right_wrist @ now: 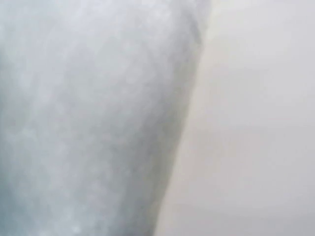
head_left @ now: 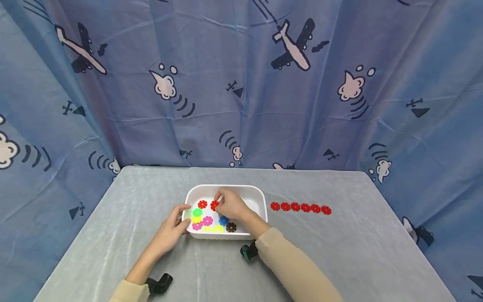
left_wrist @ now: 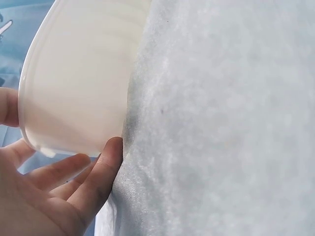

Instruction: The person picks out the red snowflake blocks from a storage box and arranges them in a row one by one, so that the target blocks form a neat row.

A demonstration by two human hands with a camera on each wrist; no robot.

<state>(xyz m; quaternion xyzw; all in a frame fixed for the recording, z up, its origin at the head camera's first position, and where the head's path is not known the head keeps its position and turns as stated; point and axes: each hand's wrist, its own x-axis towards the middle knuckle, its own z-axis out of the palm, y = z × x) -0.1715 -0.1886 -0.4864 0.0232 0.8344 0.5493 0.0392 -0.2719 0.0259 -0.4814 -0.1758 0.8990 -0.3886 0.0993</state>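
Note:
A white plastic tray (head_left: 226, 187) stands on the table and holds several notched, flower-like plastic discs in red, green, yellow, pink, blue and brown. My left hand (head_left: 168, 233) grips its left end; in the left wrist view the thumb goes over the rim and fingertips touch the outer wall (left_wrist: 81, 83). Reaching into the tray, my right hand (head_left: 233, 205) pinches a red disc (head_left: 214, 205) between thumb and fingers. Another red disc (head_left: 202, 204) lies just left of it. Only the tray's outer wall (right_wrist: 256, 123) and blurred cloth show in the right wrist view.
To the right of the tray, several red discs (head_left: 295, 206) lie in a straight row on the grey tablecloth (head_left: 362, 247). A blue curtain (head_left: 234, 84) with airplane prints hangs behind the table. Black wrist camera mounts (head_left: 160, 284) project near both forearms.

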